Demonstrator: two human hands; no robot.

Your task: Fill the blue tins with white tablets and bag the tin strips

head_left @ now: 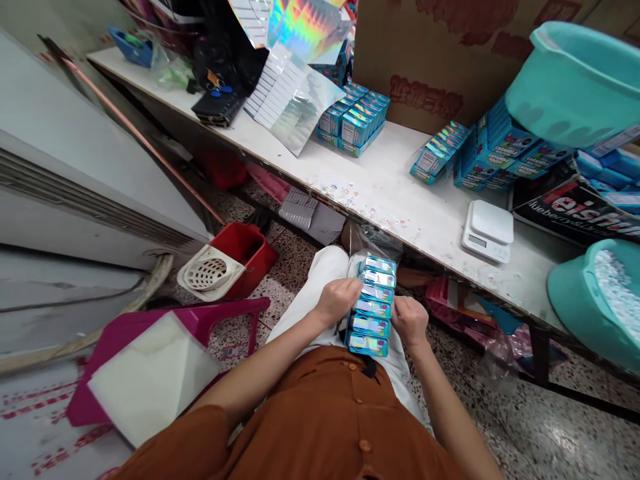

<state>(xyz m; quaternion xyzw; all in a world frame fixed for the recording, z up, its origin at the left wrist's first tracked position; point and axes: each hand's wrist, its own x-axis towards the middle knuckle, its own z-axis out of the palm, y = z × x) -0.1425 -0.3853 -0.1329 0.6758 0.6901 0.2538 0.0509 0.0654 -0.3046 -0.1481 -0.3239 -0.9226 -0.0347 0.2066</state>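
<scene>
A row of several small blue candy boxes [373, 309] with shiny label faces lies over my lap, between my two hands. My left hand [339, 301] is closed at the row's left side, its fingertips on the box edges. Against the right side, my right hand [410, 319] is closed too, fingers curled in and partly hidden. Clear plastic film [376, 241] shows at the far end of the row, by the table edge. Whether the film also runs under my fingers I cannot tell.
Along the white table [310, 175] stand candy box packs [357, 127], a wrapped pack [439, 153], a digital scale [487, 230], sticker sheets [300, 100] and a turquoise tub of small white pieces [575, 287]. To my left are a red mop bucket [255, 257] and a purple stool [200, 320].
</scene>
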